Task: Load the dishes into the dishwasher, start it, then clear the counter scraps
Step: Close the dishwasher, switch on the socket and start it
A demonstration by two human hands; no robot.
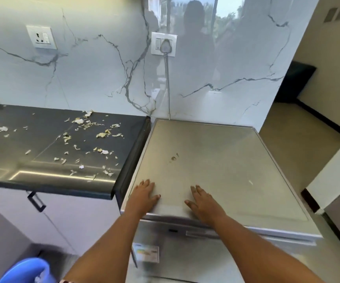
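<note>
**Both palms flat on dishwasher top; scraps on the counter to the left**

I see the left hand [142,196] laid flat on the near left corner of the dishwasher [216,160] top, fingers straight and close together, pointing to the far side, thumb out to the right. It holds nothing. The right hand [203,203] lies flat just to the right of it, near the front edge, fingers straight, thumb out to the left, also holding nothing. The two hands are apart, with bare steel between them.

The dishwasher's door is closed; below the front lip I note a sticker [146,253] on its upper left face. A small brown mark sits mid-top.

Just left of the machine, the dark counter [42,180] stands slightly higher. Pale vegetable scraps [87,137] are scattered over it, mostly in the middle and far right part.

On the marble wall behind, a plug [165,45] sits in a socket, its cord dropping behind the dishwasher. A second socket [41,37] is further left. A blue bin [25,271] is at the near left, on the floor.
</note>
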